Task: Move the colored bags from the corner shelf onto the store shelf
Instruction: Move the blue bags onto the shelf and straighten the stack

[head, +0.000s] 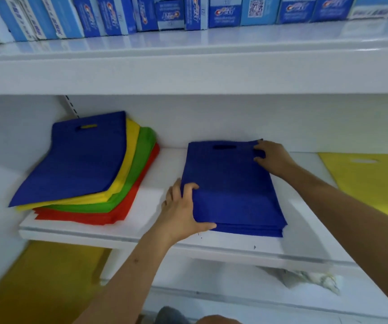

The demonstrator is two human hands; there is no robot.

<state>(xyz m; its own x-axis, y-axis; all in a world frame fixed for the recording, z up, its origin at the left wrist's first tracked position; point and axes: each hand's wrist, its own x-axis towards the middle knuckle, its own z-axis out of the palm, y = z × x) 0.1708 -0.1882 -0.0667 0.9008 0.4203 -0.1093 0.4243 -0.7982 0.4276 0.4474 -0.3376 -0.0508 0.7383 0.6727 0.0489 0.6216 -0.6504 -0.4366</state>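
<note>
A stack of blue bags (232,190) lies flat on the white shelf (155,237), in its middle. My left hand (182,209) grips the stack's near left edge, thumb along the front and fingers over the top. My right hand (273,159) holds the far right corner, its fingers curled onto the top bag. At the shelf's left end, in the corner, sits a fanned pile of bags: a blue bag (80,160) on top, then yellow bags (127,160), green bags (141,174) and red bags (109,216). A yellow bag (370,181) lies flat at the right.
The upper shelf (188,64) overhangs close above and carries a row of blue toothpaste boxes (172,14). Below the shelf are yellow material (41,281) at the left and crumpled clear plastic (305,277) at the right. A white wall closes off the left side.
</note>
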